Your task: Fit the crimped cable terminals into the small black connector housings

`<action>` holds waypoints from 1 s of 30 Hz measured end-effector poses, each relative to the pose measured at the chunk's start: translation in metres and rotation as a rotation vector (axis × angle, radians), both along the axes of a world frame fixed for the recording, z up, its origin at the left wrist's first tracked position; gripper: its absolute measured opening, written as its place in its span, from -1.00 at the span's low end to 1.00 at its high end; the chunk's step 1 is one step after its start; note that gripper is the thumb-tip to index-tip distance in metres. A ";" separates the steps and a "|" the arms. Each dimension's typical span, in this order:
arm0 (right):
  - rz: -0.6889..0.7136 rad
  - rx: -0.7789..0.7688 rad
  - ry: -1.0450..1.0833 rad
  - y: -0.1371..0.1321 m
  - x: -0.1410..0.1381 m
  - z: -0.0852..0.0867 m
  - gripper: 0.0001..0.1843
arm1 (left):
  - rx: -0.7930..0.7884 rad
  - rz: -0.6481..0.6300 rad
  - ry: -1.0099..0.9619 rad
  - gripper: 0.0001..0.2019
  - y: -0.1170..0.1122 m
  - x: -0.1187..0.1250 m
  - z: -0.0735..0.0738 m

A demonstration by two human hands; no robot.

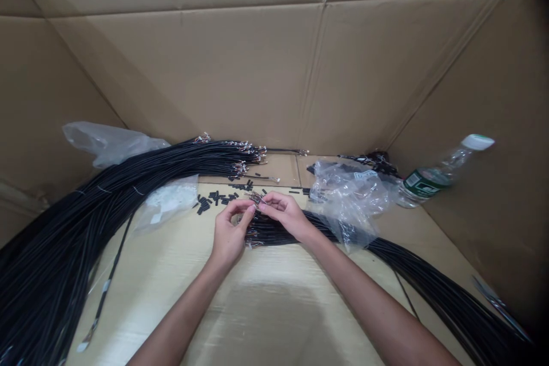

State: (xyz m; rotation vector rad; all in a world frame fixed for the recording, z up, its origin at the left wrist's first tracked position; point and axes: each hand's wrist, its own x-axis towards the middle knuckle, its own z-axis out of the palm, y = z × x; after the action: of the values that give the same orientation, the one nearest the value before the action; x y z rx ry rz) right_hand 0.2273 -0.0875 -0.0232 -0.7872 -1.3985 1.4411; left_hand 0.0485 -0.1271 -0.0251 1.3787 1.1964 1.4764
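My left hand [229,234] and my right hand [283,213] meet at the middle of a cardboard work surface [266,309]. Both pinch the metal-tipped end of a black cable [256,198] between their fingertips. Under my right hand lies a bundle of black cables [429,286] that runs off to the lower right. Several small black sleeves [217,200] are scattered just beyond my fingers. A much larger bundle of black cables [107,206] sweeps from the lower left up to its terminal ends [246,154] near the back wall.
Cardboard walls [257,68] close in the back and both sides. A crumpled clear plastic bag [349,197] lies right of my hands, a plastic bottle [437,174] leans on its side at the right wall, and another clear bag [111,143] sits behind the left bundle.
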 end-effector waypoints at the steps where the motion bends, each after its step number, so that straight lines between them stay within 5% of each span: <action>1: 0.007 -0.001 0.000 0.000 0.001 0.000 -0.61 | 0.005 0.005 0.009 -0.76 -0.001 0.001 0.001; 11: 0.053 -0.086 0.112 0.002 0.010 0.001 -0.64 | 0.055 -0.004 -0.112 -0.68 -0.029 0.023 0.024; 21: 0.059 -0.071 0.116 0.003 0.010 0.001 -0.65 | -0.081 -0.149 -0.214 -0.65 -0.017 0.028 0.001; 30: 0.059 0.041 0.007 0.001 0.008 0.002 -0.65 | -0.092 -0.154 -0.160 -0.67 -0.014 0.019 0.002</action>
State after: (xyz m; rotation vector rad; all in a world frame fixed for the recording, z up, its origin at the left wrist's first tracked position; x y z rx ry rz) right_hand 0.2354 -0.0868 -0.0213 -0.7197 -1.4525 1.4536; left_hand 0.0675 -0.1415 -0.0235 1.2380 1.0219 1.3787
